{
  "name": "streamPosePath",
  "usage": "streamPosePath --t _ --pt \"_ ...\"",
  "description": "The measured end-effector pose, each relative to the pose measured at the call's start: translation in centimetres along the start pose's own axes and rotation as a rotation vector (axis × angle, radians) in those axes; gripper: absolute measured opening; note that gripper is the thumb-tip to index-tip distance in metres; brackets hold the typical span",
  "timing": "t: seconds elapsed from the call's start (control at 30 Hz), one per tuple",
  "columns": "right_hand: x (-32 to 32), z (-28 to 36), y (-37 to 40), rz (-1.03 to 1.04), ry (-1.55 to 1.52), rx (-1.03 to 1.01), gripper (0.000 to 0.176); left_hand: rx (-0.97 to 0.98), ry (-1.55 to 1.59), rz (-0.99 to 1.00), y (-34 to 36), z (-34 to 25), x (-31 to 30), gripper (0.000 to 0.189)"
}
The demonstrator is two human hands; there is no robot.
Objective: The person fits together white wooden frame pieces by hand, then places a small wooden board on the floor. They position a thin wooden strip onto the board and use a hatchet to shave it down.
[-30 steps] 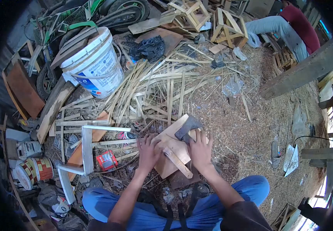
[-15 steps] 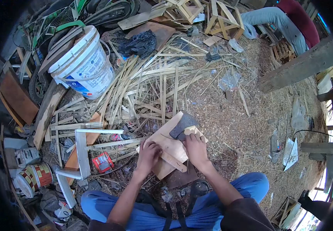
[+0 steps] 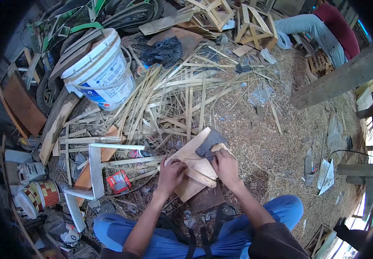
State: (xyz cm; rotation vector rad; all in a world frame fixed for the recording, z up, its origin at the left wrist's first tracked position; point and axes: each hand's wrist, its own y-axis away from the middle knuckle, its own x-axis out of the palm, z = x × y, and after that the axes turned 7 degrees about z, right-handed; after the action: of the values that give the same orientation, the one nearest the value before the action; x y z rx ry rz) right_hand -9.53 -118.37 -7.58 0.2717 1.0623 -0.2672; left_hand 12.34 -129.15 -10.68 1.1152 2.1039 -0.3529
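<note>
A pale wooden board (image 3: 189, 156) lies tilted on the sawdust floor in front of my knees. My left hand (image 3: 171, 172) grips its left edge, thumb on top. A hatchet with a dark grey head (image 3: 210, 142) rests on the board's far corner. My right hand (image 3: 225, 167) is curled around the hatchet just below the head, so the handle is mostly hidden. A narrow wood strip (image 3: 200, 177) lies across the board between my hands.
A heap of thin split strips (image 3: 173, 99) spreads beyond the board. A white bucket (image 3: 104, 73) stands far left, and a white frame (image 3: 96, 166) and red box (image 3: 118, 181) lie near left. Another person (image 3: 324, 26) sits far right by wooden stools (image 3: 255, 26). A beam (image 3: 337, 80) crosses right.
My right hand went from lying flat with spread fingers over the hatchet to curling tightly below its head. The board and strip have turned a little under my hands.
</note>
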Motion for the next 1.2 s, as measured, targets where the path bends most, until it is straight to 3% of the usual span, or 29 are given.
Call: streamPosePath --t 0.1,0.17,0.27,0.47,0.57,0.63,0.7,0.77,0.83,0.93,1.1,1.2 --pt "0.0 0.3 -0.2 -0.031 -0.005 -0.055 0.016 -0.003 0.021 -0.07 -0.4 -1.0 -0.4 0.028" --pt "-0.8 1.7 -0.3 -0.007 -0.061 -0.115 0.015 -0.008 -0.04 -0.254 -0.4 -1.8 -1.0 0.033" --pt "-1.8 4.3 -0.3 -0.093 -0.089 -0.231 0.015 -0.024 -0.091 -0.31 -0.5 -2.1 -2.6 0.029" --pt "-4.4 7.9 -0.2 -0.09 -0.294 -0.079 0.011 0.041 -0.23 -0.495 0.3 -3.3 -5.1 0.014" --pt "-5.7 7.4 -0.4 -0.124 -0.152 -0.092 0.008 -0.085 -0.088 -0.442 0.6 -2.2 -5.1 0.009" --pt "-6.4 7.2 -0.7 -0.185 -0.071 -0.058 0.009 -0.055 -0.123 -0.495 0.1 -2.5 -5.9 0.01" --pt "-6.6 7.4 -0.1 -0.209 -0.045 -0.092 0.014 -0.238 0.03 -0.362 0.6 -3.3 -6.3 0.012" --pt "-8.5 7.3 -1.0 -0.321 -0.099 -0.054 0.011 -0.093 -0.007 -0.326 1.3 -6.3 -6.5 0.012" --pt "-12.3 7.8 -2.3 -0.466 -0.215 -0.05 0.01 -0.14 0.167 -0.219 0.7 -10.1 -7.3 0.011" --pt "-20.7 9.6 -1.9 -0.484 -0.331 0.062 0.011 -0.104 0.092 -0.111 -1.3 -18.5 -12.3 0.01" --pt "-34.4 13.3 4.4 -0.465 -0.473 0.314 0.01 -0.149 0.133 -0.317 -3.3 -32.8 -22.1 0.008" --pt "-41.5 15.9 8.5 -0.464 -0.468 0.307 0.011 -0.077 0.071 -0.206 -1.6 -40.1 -26.6 0.008"
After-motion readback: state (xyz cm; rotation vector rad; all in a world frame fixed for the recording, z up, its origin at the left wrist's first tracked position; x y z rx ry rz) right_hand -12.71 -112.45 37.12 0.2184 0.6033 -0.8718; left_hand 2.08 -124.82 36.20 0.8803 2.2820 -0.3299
